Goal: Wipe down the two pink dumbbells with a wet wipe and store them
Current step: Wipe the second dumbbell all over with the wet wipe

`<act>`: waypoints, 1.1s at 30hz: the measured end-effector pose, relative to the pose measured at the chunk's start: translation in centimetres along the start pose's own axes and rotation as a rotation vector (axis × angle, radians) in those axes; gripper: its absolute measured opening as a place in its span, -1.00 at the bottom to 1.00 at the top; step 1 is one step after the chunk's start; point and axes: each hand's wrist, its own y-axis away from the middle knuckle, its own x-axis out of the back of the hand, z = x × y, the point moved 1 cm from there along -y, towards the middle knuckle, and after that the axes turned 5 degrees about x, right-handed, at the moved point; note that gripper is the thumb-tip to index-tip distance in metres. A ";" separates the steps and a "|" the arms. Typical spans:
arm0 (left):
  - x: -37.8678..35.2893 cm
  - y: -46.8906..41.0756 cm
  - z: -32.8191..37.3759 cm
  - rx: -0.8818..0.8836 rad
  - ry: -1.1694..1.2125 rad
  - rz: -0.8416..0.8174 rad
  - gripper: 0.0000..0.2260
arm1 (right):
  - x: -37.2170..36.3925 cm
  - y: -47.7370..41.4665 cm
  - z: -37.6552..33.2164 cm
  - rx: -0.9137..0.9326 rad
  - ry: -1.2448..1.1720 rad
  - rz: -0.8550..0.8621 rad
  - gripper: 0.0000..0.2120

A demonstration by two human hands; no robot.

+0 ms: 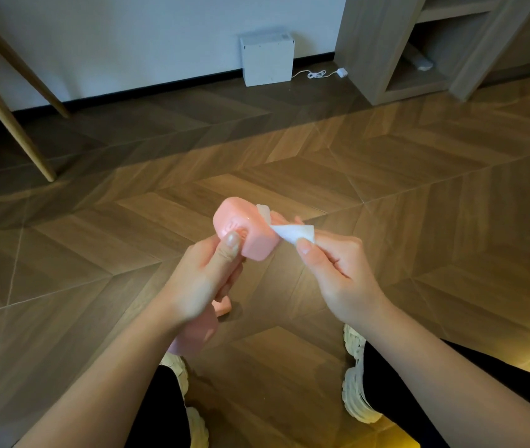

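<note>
Mid-wipe on 1 pink dumbbell [244,236], held over the floor [386,189] well short of the white box [266,59]. Left grip [205,273] holds it, right grip [337,270] pinches the wet wipe [294,232] against it. Dumbbell 2 and storing look undone.

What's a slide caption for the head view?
Left hand grips pink dumbbell; right hand pinches wipe against it.

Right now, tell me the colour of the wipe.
White; the wipe shows best in the head view.
</note>
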 end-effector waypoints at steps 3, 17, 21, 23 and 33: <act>0.3 -0.2 0.1 -0.009 -0.141 0.017 -0.22 | -1.2 -0.2 -1.0 0.117 -0.035 -0.040 -0.64; -0.8 0.5 -0.3 0.086 0.090 -0.092 -0.21 | -0.3 -0.6 0.6 -0.125 -0.079 0.044 -0.66; -0.1 0.0 0.3 0.106 0.034 -0.062 -0.01 | -0.4 0.3 0.5 -0.046 -0.059 0.027 -0.58; -0.3 0.0 0.4 0.128 0.020 -0.075 0.00 | -0.8 0.0 -0.1 -0.012 -0.072 -0.014 -0.57; -1.7 0.8 -0.6 0.130 0.007 -0.116 -0.51 | -0.3 -1.1 1.1 -0.174 -0.032 0.008 -0.47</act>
